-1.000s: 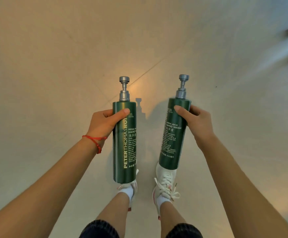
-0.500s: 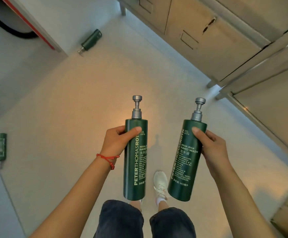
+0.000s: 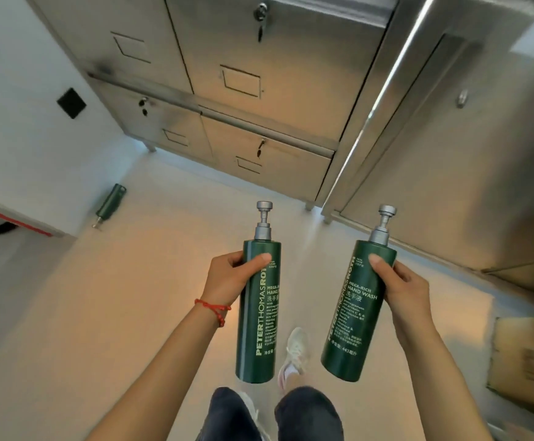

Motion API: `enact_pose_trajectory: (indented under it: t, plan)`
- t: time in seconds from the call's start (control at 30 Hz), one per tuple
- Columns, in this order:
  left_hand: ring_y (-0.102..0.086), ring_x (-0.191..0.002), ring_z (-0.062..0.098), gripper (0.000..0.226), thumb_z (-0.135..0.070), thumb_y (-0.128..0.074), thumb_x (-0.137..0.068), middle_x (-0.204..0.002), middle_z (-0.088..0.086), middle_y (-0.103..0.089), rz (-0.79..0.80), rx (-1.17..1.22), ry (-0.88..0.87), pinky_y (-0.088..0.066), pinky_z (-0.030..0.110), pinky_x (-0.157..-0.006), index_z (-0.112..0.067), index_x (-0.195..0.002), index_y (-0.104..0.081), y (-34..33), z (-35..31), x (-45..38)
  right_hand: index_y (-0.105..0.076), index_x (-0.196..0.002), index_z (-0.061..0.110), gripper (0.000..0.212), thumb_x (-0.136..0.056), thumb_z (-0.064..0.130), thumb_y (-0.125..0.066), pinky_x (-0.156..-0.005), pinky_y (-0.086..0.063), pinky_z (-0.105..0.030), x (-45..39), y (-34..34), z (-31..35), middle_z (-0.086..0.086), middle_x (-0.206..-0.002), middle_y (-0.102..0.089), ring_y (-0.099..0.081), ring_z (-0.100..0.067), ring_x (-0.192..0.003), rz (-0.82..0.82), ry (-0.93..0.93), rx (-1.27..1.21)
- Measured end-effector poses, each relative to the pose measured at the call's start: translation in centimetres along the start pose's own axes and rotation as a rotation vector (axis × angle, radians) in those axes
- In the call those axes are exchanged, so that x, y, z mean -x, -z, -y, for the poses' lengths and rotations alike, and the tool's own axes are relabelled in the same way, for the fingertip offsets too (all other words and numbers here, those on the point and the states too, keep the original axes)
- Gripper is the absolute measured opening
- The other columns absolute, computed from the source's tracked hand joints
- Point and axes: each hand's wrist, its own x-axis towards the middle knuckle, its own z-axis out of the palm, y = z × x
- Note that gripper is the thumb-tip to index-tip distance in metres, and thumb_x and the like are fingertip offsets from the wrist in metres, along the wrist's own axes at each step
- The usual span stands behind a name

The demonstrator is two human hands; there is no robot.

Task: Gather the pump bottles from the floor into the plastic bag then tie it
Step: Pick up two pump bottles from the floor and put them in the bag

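Bare forearms, a red string bracelet (image 3: pixel 215 308) on the left wrist, dark denim shorts (image 3: pixel 307 412), white laced sneakers (image 3: pixel 294 351).

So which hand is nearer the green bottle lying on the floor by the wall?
Left. The left hand, gripping its own bottle, is down-right of the floor bottle. The right hand, also holding a bottle, is further right, well beyond the left.

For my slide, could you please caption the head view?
Left hand and right hand each hold a green pump bottle; another lies on the floor.

Green pump bottles (image 3: pixel 257 316) in both hands (image 3: pixel 227 276)
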Motion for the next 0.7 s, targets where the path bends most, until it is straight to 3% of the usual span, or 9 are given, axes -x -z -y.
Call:
enact_pose_trajectory:
  t: [0.37,0.7]
  plan:
    - [-0.064,-0.05,-0.001,0.008,-0.019,-0.072,-0.074,-0.051,-0.013,-0.069,0.254,-0.123,-0.116,-0.046,0.01,-0.045,-0.019,-0.068,-0.067,-16.7,-11.4,-7.1,-0.071,-0.077,0.018,0.015,-0.071,0.032,-0.072,-0.057,-0.048,-0.016,-7.8,10.2,8.7,0.007,-0.068,-0.071,-0.064,-0.004,-0.062,-0.209,0.11,-0.155]
    - [-0.061,-0.046,-0.002,0.009,-0.018,-0.071,-0.075,-0.047,-0.014,-0.067,0.663,-0.314,-0.184,-0.044,0.008,-0.044,-0.017,-0.068,-0.066,-33.4,-18.2,-11.0,-0.073,-0.075,0.018,0.008,-0.074,0.026,-0.071,-0.051,-0.048,-0.013,-8.4,19.6,10.8,0.007,-0.065,-0.071,-0.063,-0.004,-0.059,-0.65,0.12,-0.383]
